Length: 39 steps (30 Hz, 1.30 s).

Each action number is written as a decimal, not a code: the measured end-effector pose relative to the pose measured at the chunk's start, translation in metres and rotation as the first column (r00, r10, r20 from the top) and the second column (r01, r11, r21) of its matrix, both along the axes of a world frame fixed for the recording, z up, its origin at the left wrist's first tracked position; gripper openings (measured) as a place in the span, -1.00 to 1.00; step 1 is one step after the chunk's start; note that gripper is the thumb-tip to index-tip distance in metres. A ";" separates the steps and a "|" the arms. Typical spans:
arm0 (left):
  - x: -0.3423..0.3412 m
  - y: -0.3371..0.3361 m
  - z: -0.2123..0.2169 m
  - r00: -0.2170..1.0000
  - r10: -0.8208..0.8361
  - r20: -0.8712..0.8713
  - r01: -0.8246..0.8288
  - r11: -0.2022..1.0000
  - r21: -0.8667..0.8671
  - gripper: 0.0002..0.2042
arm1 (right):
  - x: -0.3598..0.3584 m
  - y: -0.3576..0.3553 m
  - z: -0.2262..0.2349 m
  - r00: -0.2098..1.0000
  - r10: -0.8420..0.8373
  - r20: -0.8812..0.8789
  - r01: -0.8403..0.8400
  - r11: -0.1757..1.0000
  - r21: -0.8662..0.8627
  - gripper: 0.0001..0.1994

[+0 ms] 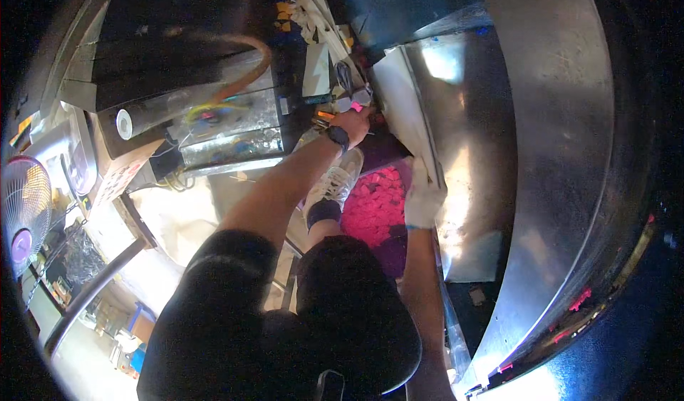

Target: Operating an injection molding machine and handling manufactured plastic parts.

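My left hand (pixel 353 127), bare and with a dark watch (pixel 338 138) at the wrist, reaches forward to the middle of the machine. Its fingers look curled, and their tips are partly hidden. A small bright pink piece (pixel 356 107) shows right beside them, below a pale fitting. In a white glove, my right hand (pixel 423 200) closes on the lower end of a pale metal panel (pixel 406 105) that stands on edge. Between and below the hands lies a heap of bright pink pieces (pixel 372 205), in what seems to be a dark container.
My light shoe (pixel 340 176) rests just left of the pink heap. A large curved metal guard (pixel 559 130) rises on the right. At left are a metal box (pixel 231 130), an orange-brown hose (pixel 249 73), a metal rail (pixel 92 298) and a fan (pixel 27 205).
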<state>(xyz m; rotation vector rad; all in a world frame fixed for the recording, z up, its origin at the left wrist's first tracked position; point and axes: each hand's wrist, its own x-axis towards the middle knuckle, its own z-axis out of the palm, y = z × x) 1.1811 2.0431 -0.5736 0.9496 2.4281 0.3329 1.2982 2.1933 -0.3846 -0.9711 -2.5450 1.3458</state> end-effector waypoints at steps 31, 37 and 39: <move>0.027 -0.076 0.071 0.532 0.708 0.465 -0.841 0.378 0.387 -0.54 | 0.023 -0.002 0.018 0.997 -0.067 0.050 0.061 0.992 0.109 -0.50; 0.018 -0.088 0.062 0.525 0.682 0.509 -0.837 0.306 0.454 -0.53 | 0.042 -0.012 0.014 0.955 -0.267 0.130 0.293 0.917 -0.270 -0.46; 0.012 -0.081 0.066 0.612 0.680 0.404 -0.774 0.407 0.486 -0.55 | 0.052 -0.010 0.013 0.970 -0.205 0.133 0.224 0.963 -0.150 -0.42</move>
